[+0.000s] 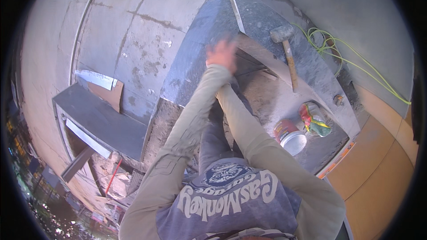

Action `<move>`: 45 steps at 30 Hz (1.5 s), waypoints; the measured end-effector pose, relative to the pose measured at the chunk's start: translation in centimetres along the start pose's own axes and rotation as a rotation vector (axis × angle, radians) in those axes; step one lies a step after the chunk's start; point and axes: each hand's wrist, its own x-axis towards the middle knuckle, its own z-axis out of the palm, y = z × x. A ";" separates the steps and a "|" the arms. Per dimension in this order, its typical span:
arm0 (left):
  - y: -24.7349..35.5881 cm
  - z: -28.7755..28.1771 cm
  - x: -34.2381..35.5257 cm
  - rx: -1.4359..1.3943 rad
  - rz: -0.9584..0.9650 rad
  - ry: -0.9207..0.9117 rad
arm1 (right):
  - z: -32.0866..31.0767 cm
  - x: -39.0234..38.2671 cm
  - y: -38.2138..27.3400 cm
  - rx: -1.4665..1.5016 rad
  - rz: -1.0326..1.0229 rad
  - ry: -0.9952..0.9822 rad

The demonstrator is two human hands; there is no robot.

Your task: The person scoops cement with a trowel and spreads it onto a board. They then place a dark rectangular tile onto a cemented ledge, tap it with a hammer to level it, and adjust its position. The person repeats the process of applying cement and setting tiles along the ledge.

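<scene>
Left hand [222, 53], blurred, rests on rough dark stone slab [200, 62].

**Lighting and picture quality: head view**

Light: even, cool daylight, moderately bright; no single source visible. Shadows: soft, darkest under the stone slab [262, 31] and in the recess below the raised hand [222, 53]. Glare: none strong; pale sheen on the grey wall. Blur: the hand is smeared by motion; the mallet [284, 40] reads sharp. Distortion: heavy fisheye, straight edges bowed, black vignette around the rim, lower-left corner murky and speckled.
</scene>
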 end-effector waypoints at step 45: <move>-13.5 5.3 -25.5 -1.709 -1.723 0.512 | -12.1 24.5 -21.9 -1.038 -0.580 -0.091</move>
